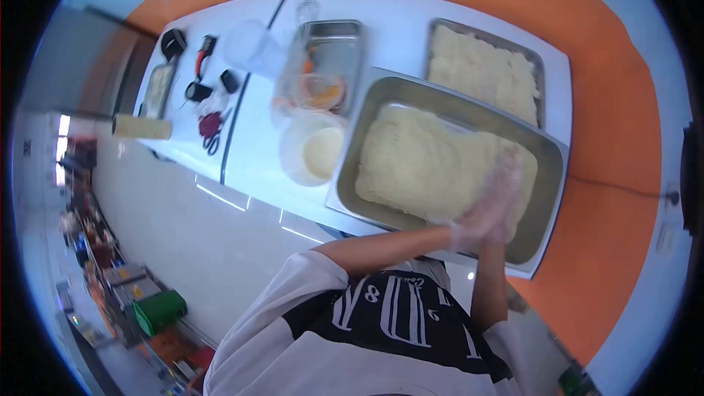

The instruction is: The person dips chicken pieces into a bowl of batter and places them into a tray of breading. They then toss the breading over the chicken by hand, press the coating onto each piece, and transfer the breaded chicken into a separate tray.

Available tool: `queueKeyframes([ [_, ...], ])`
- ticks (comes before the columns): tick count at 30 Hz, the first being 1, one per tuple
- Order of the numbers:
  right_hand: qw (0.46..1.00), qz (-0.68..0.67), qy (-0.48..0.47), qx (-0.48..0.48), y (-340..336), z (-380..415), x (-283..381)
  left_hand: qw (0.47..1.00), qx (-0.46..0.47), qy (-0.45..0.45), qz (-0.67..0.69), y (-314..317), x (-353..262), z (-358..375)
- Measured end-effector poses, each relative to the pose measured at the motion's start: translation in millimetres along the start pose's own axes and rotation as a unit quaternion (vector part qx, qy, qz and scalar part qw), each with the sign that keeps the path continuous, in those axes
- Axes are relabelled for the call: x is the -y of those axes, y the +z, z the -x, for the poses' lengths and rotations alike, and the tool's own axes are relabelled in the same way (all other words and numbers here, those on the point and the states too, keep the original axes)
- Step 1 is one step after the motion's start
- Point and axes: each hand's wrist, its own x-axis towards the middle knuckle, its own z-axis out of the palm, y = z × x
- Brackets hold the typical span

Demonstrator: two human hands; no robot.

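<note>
A deep metal pan on the white table holds a pale yellow, crumbly or doughy mass. Both hands, in thin clear gloves, are together over the right part of this mass. My left hand and my right hand overlap and are blurred by motion, so their fingers are hard to tell apart. Left of the pan stands a translucent bowl with a cream-coloured liquid in it.
Behind the pan is a flatter tray of pale pieces. A metal tray with a whisk and a plastic cup stands back left. Farther left lie scissors, a yellowish roll and black items.
</note>
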Motion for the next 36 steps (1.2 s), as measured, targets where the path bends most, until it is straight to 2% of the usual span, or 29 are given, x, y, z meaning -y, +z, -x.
queueKeyframes([
  [1,0.999,0.022,-0.022,-0.016,2.5,-2.2,-0.6,0.995,0.048,0.079,-0.028,-1.6,17.3,-4.7],
  [2,0.997,0.045,-0.047,-0.036,5.6,-6.1,0.2,0.995,0.035,0.091,-0.026,-13.7,5.3,1.8],
  [4,0.988,0.091,-0.093,-0.086,11.5,-9.5,-0.2,0.999,0.004,0.016,0.044,-31.9,-20.7,31.3],
  [5,0.98,0.117,-0.118,-0.113,13.4,-14.8,-0.6,0.999,0.005,0.022,0.049,-43.3,-19.3,35.1],
  [7,0.962,0.158,-0.157,-0.159,13.6,-26.6,-12.0,0.983,0.008,-0.003,-0.184,-67.6,-4.0,45.2],
  [9,0.951,0.175,-0.178,-0.18,-2.2,-47.2,-34.5,0.978,0.041,0.039,-0.2,-82.0,3.8,57.3],
  [11,0.905,0.331,-0.133,-0.232,-27.5,-64.5,-74.1,0.971,0.079,0.075,-0.214,-94.5,8.4,64.4],
  [12,0.902,0.336,-0.132,-0.237,-18.1,-61.0,-63.4,0.955,0.116,0.109,-0.251,-99.9,9.8,63.4],
  [14,0.915,0.297,-0.042,-0.27,11.5,-47.9,-18.5,0.936,0.159,0.143,-0.28,-109.1,10.6,67.8],
  [17,0.921,0.283,-0.068,-0.258,19.9,-38.1,6.3,0.934,0.175,0.164,-0.266,-120.7,9.5,81.5],
  [19,0.903,0.309,-0.047,-0.296,35.8,-32.0,18.9,0.953,0.093,0.26,-0.128,-136.3,0.7,87.9],
  [20,0.886,0.33,-0.031,-0.324,48.2,-30.9,24.3,0.952,0.105,0.259,-0.124,-140.6,-6.4,87.8],
  [22,0.877,0.314,-0.028,-0.362,96.0,-27.0,34.4,0.943,0.154,0.111,-0.274,-144.5,-27.4,87.1],
  [23,0.87,0.296,-0.031,-0.394,103.2,-28.3,38.8,0.941,0.175,0.112,-0.266,-150.6,-14.9,80.5],
  [25,0.855,0.388,-0.101,-0.329,45.9,-26.5,-17.1,0.911,0.221,0.308,-0.161,-150.7,25.1,68.4],
  [27,0.906,0.3,-0.038,-0.295,70.6,-28.2,19.9,0.901,0.277,0.305,-0.139,-152.4,13.6,63.8],
  [29,0.916,0.235,-0.063,-0.32,73.6,-32.3,31.9,0.915,0.312,0.18,-0.184,-153.1,-19.4,72.5],
  [31,0.913,0.178,-0.059,-0.361,68.9,-29.3,46.1,0.934,0.309,0.121,-0.134,-155.2,-24.1,76.7],
  [32,0.905,0.183,-0.057,-0.38,69.5,-27.8,52.2,0.928,0.329,0.12,-0.129,-155.2,-22.7,74.5],
  [34,0.87,0.214,-0.106,-0.432,79.0,-27.1,63.0,0.962,0.19,0.108,-0.165,-157.6,-26.8,70.8],
  [35,0.866,0.215,-0.104,-0.439,81.6,-25.3,60.3,0.96,0.198,0.106,-0.164,-157.2,-27.2,68.6],
  [36,0.813,0.366,-0.09,-0.443,85.0,-23.4,56.6,0.947,0.201,0.097,-0.233,-157.2,-38.0,66.5],
])
